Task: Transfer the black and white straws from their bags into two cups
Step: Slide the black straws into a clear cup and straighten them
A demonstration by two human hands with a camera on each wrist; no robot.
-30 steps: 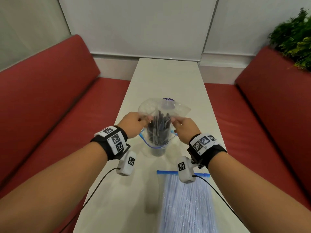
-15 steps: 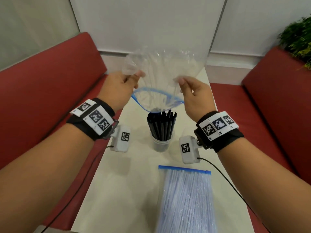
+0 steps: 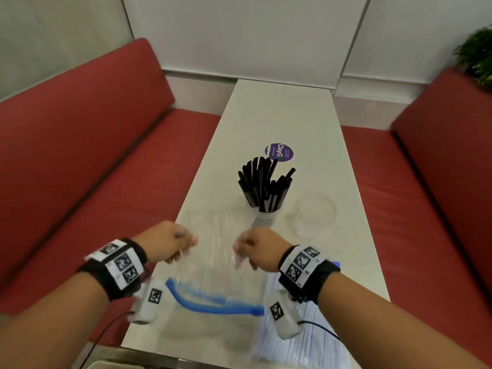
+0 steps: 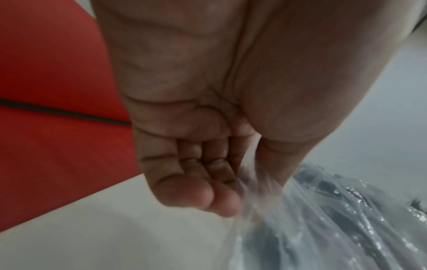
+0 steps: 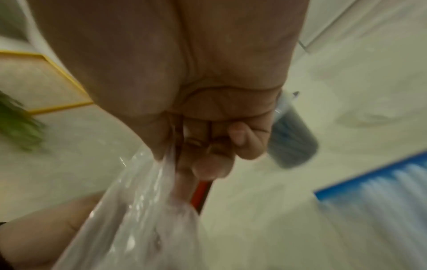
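Observation:
Black straws stand upright in a clear cup mid-table. A second clear cup, with nothing in it, stands just to its right. Both hands hold the emptied clear zip bag low over the near table, its blue zip edge toward me. My left hand pinches the bag's left side; my right hand pinches its right side. The bag of white straws lies flat near the front edge, partly under my right wrist.
A round purple sticker lies on the white table beyond the cups. Red bench seats flank the narrow table on both sides. A green plant sits at the far right.
The bag was lifted off the black straws, leaving them in the cup, and both hands have brought it down and toward me over the near table.

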